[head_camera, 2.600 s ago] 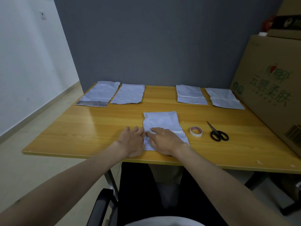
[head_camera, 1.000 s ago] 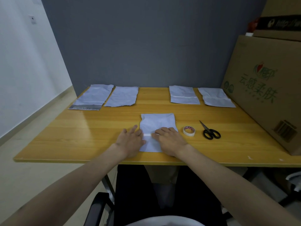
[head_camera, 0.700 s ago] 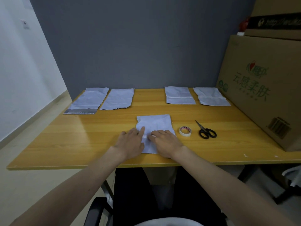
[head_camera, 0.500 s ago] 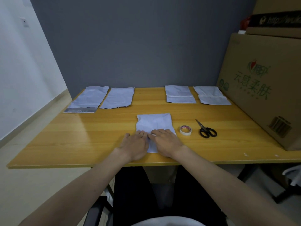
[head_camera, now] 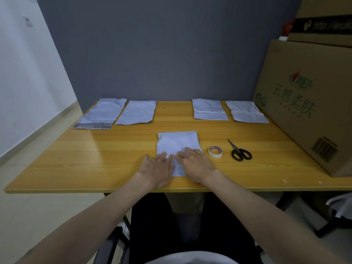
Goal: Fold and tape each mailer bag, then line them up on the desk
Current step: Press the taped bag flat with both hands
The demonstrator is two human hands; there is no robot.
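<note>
Wooden desk (head_camera: 95, 159) against a grey wall, big cardboard box (head_camera: 308, 103) on the right side. Left hand (head_camera: 158, 168) and right hand (head_camera: 198, 164) both lie flat w/ fingers straight, pressing the near part of the middle mailer bag (head_camera: 178, 142), fingertips nearly meeting over a thin white strip, prob. tape on the fold, can't be sure. Bag's long axis runs away from the person; its far half sticks out beyond the fingertips, near edge close to the desk front. Judging from this, step = smoothing the fold/tape on bag no. 3. Just right of the right hand sits the tape roll (head_camera: 215, 151), then the scissors (head_camera: 240, 152) beside it, so right hand is nearer both. Outward at the back edge: two folded bags (head_camera: 210, 109) (head_camera: 247, 111) on the right, look done; two flat bags (head_camera: 103, 113) (head_camera: 137, 112) on the left, not folded yet, grey strip showing on the far-left one. Finished bag prob. goes forward & right, into the gap beside the folded pair, a reach for the right hand.
</note>
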